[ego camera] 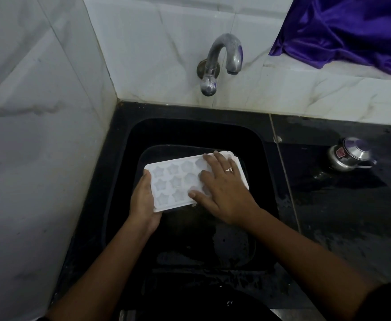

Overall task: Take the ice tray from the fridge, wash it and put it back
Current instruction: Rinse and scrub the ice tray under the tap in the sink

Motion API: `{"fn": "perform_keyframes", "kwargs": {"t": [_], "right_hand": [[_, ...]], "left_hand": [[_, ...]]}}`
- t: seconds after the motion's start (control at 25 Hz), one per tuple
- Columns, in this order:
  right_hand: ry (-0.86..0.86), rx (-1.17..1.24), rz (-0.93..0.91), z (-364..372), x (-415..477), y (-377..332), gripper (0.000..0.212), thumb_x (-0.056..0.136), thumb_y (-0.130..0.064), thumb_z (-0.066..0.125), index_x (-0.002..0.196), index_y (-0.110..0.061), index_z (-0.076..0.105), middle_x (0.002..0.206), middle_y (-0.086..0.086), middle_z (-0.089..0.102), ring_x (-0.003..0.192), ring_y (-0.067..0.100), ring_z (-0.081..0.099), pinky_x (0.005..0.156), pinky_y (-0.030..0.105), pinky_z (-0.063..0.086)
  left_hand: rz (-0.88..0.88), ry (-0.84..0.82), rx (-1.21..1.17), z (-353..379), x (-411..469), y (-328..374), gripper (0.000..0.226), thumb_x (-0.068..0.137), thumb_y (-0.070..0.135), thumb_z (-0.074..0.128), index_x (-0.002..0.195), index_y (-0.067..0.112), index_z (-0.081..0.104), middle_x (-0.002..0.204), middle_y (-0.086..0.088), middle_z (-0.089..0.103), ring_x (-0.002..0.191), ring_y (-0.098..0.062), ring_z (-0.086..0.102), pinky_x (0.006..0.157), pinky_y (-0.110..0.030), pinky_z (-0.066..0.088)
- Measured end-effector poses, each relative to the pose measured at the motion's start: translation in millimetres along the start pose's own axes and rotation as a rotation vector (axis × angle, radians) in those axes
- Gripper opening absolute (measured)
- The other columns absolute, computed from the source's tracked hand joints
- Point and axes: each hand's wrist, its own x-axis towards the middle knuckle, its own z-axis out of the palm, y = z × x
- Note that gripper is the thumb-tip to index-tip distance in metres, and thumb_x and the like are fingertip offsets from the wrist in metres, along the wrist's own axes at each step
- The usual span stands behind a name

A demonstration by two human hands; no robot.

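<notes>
So the tray (pixel 173 181) is dead centre of the frame, held over the black sink (pixel 120 172), a bit tilted with its right end further up the picture. It's white with star-shaped cells, open side facing up.

The left hand (pixel 143 200) has the tray's left short edge: thumb over the top rim, the rest of the fingers tucked underneath, so it's properly clamped on it. The right hand (pixel 222 188) just lies flat across the right half of the tray, fingers spread and straight, pressing on the cells rather than grabbing anything. There's a ring (pixel 228 169) on one of its fingers.

A curved metal tap (pixel 222 59) sticks out of the white tiled wall (pixel 39 112) in the upper middle, above the sink. To the right is a dark, wet-looking counter (pixel 352 216) with a small steel pot (pixel 349 156) on it, well apart from the tray. A purple cloth (pixel 342 28) is bunched in the upper right corner.
</notes>
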Motion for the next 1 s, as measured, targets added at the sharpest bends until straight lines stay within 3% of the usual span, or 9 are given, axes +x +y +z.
{"fn": "perform_keyframes", "kwargs": {"t": [0.12, 0.28, 0.4, 0.48, 0.68, 0.88, 1.0], "right_hand": [[0.006, -0.066, -0.054, -7, -3, 17, 0.057, 0.104, -0.069, 0.026, 0.138, -0.036, 0.058, 0.168, 0.011, 0.027, 0.159, 0.036, 0.01, 0.125, 0.064, 0.008], [0.008, 0.007, 0.039, -6, 6, 2, 0.063, 0.102, -0.07, 0.025, 0.121, -0.026, 0.065, 0.167, 0.014, 0.028, 0.159, 0.035, 0.009, 0.127, 0.06, 0.005], [-0.034, -0.074, -0.038, -3, -5, 14, 0.063, 0.104, -0.07, 0.026, 0.149, -0.033, 0.049, 0.169, 0.013, 0.023, 0.159, 0.036, 0.007, 0.125, 0.063, 0.009], [-0.041, -0.101, -0.069, -8, -10, 28, 0.061, 0.105, -0.069, 0.026, 0.157, -0.041, 0.038, 0.17, 0.013, 0.021, 0.16, 0.036, 0.007, 0.126, 0.063, 0.01], [-0.031, -0.058, -0.024, -8, -13, 37, 0.062, 0.104, -0.07, 0.024, 0.152, -0.038, 0.047, 0.17, 0.012, 0.022, 0.159, 0.035, 0.01, 0.126, 0.061, 0.014], [0.031, 0.036, 0.101, -7, -3, 22, 0.065, 0.102, -0.07, 0.027, 0.127, -0.025, 0.066, 0.164, 0.015, 0.033, 0.157, 0.036, 0.016, 0.124, 0.063, 0.016], [0.01, 0.008, 0.041, -3, -11, 23, 0.066, 0.102, -0.071, 0.026, 0.139, -0.026, 0.058, 0.166, 0.014, 0.03, 0.158, 0.035, 0.013, 0.125, 0.062, 0.014]], "left_hand": [[0.017, 0.007, -0.013, -8, 5, 5, 0.052, 0.112, 0.05, 0.038, 0.124, 0.01, 0.071, 0.116, -0.012, 0.08, 0.102, -0.029, 0.079, 0.084, -0.046, 0.06], [-0.004, -0.018, 0.004, 0, 4, -1, 0.053, 0.112, 0.05, 0.036, 0.12, 0.011, 0.072, 0.112, -0.011, 0.081, 0.098, -0.028, 0.08, 0.083, -0.046, 0.06], [0.006, 0.004, -0.032, -8, 9, 5, 0.053, 0.112, 0.05, 0.037, 0.122, 0.011, 0.071, 0.114, -0.012, 0.08, 0.105, -0.03, 0.078, 0.087, -0.048, 0.059], [0.01, 0.014, -0.033, -17, 14, 6, 0.054, 0.112, 0.051, 0.038, 0.127, 0.01, 0.07, 0.118, -0.012, 0.079, 0.109, -0.031, 0.077, 0.092, -0.049, 0.059], [0.007, 0.006, -0.066, -22, 20, 4, 0.056, 0.112, 0.052, 0.037, 0.135, 0.01, 0.066, 0.127, -0.013, 0.076, 0.114, -0.031, 0.075, 0.093, -0.049, 0.057], [-0.007, 0.005, -0.028, -12, 14, -2, 0.057, 0.111, 0.053, 0.039, 0.132, 0.009, 0.068, 0.124, -0.014, 0.077, 0.11, -0.031, 0.076, 0.088, -0.048, 0.058], [0.009, 0.015, -0.037, -16, 15, -1, 0.058, 0.11, 0.053, 0.04, 0.134, 0.008, 0.067, 0.126, -0.015, 0.076, 0.112, -0.032, 0.076, 0.091, -0.049, 0.058]]}}
